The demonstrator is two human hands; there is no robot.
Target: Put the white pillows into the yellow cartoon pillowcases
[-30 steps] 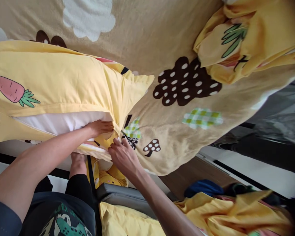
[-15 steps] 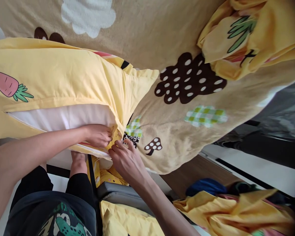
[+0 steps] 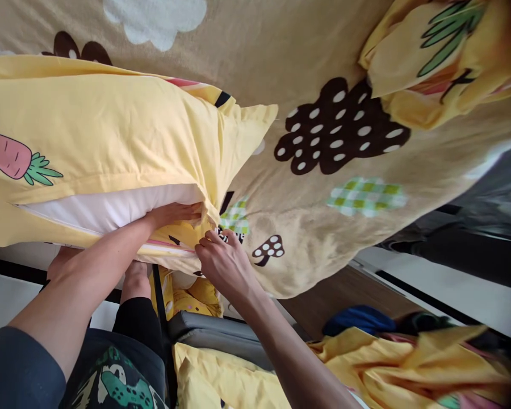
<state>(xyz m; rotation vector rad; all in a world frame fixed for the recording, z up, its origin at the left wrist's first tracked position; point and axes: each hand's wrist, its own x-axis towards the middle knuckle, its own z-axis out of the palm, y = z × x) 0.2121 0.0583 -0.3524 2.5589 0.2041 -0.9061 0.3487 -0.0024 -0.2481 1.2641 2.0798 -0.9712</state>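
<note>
A yellow pillowcase (image 3: 123, 130) with a carrot print lies at the left on the bed, around a white pillow (image 3: 111, 207) that shows through its long side opening. My left hand (image 3: 176, 213) reaches into the right end of this opening, fingers stretched out along the pillow and their tips partly hidden by the cloth. Just outside the corner, my right hand (image 3: 221, 255) is closed on the pillowcase's edge. My left forearm crosses the lower edge of the opening.
A beige patterned blanket (image 3: 306, 227) covers the bed. Crumpled yellow cloth (image 3: 443, 68) lies at the upper right, with more yellow fabric (image 3: 392, 363) at lower right. Below the bed edge are a grey padded edge (image 3: 217, 335) and another yellow cushion (image 3: 225, 380).
My left hand has gone from curled fingers to stretched ones and moved slightly up and right, deeper into the corner. My right hand keeps its hold on the edge.
</note>
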